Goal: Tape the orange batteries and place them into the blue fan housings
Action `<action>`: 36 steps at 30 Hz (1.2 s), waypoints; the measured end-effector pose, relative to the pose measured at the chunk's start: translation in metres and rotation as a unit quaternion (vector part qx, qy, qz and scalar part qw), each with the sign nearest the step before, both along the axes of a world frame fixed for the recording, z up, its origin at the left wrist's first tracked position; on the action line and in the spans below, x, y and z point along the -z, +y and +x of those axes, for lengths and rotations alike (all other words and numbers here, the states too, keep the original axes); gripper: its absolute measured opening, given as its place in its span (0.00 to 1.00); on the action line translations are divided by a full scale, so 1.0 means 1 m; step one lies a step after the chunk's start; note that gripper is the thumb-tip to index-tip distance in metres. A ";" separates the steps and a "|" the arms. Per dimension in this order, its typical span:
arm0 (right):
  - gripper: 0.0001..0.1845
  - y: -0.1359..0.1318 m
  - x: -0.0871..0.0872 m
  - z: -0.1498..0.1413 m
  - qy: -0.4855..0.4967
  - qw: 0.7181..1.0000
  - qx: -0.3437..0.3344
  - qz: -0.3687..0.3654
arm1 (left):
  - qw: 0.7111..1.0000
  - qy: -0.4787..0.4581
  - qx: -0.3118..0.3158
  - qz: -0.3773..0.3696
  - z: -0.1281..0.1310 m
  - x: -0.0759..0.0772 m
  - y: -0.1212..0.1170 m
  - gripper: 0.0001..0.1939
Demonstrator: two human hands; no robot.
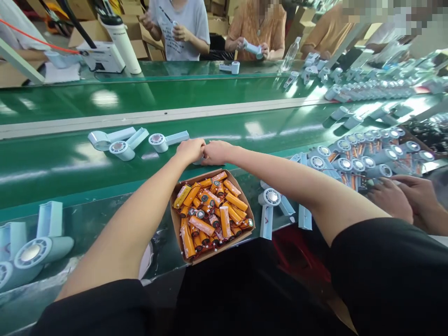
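Observation:
My left hand (191, 150) and my right hand (217, 153) meet over the near side of the green belt, fingers curled and touching. A small light blue part of a handheld fan (199, 162) shows beneath them; most of it is hidden by the hands. Just below, a cardboard box (174, 217) is filled with orange battery cells (226, 221) with wires. Left of my hands, a pale blue fan (158, 142) with an open handle lies on the belt, beside two more fans (122, 149).
Several fan bodies (31, 252) lie at the left edge, and others (271, 198) right of the box. Many fans with copper-coloured parts (357, 161) crowd the right, near another person's hands (395, 200). Across the belt, co-workers handle parts near a white bottle (122, 44).

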State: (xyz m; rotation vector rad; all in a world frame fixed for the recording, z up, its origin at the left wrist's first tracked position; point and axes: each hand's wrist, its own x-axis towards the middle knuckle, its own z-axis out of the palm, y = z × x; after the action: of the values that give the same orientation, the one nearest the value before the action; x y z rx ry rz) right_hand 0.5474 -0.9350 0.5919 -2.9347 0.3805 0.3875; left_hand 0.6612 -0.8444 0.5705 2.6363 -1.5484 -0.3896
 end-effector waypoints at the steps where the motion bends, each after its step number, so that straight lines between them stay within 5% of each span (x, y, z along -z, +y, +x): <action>1: 0.20 -0.006 -0.004 -0.002 0.004 1.000 -0.002 0.010 | 1.000 -0.002 -0.002 0.000 -0.002 -0.002 0.000 0.18; 5: 0.19 -0.029 -0.011 -0.023 -0.029 0.998 0.019 0.047 | 1.000 -0.011 -0.013 -0.007 -0.010 -0.004 -0.002 0.18; 12: 0.17 -0.030 0.019 -0.058 -0.077 0.985 0.058 0.143 | 1.000 -0.025 0.004 -0.010 -0.024 -0.009 0.010 0.22; 16: 0.19 -0.034 0.022 -0.061 -0.070 0.981 0.054 0.175 | 0.999 -0.008 0.048 -0.008 -0.022 -0.015 0.021 0.19; 29: 0.15 -0.027 0.026 -0.038 -0.017 0.994 0.046 0.100 | 0.998 0.043 0.046 -0.020 -0.023 -0.003 0.025 0.18; 36: 0.12 -0.039 0.022 -0.039 -0.032 0.994 0.048 0.088 | 0.999 0.040 0.036 -0.007 -0.020 -0.009 0.005 0.18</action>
State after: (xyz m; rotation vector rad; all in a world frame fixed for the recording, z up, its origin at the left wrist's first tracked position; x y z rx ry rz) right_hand 0.5087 -0.9743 0.5701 -2.7375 0.4532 0.2970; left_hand 0.6415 -0.8389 0.5794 2.5273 -1.6174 -0.4793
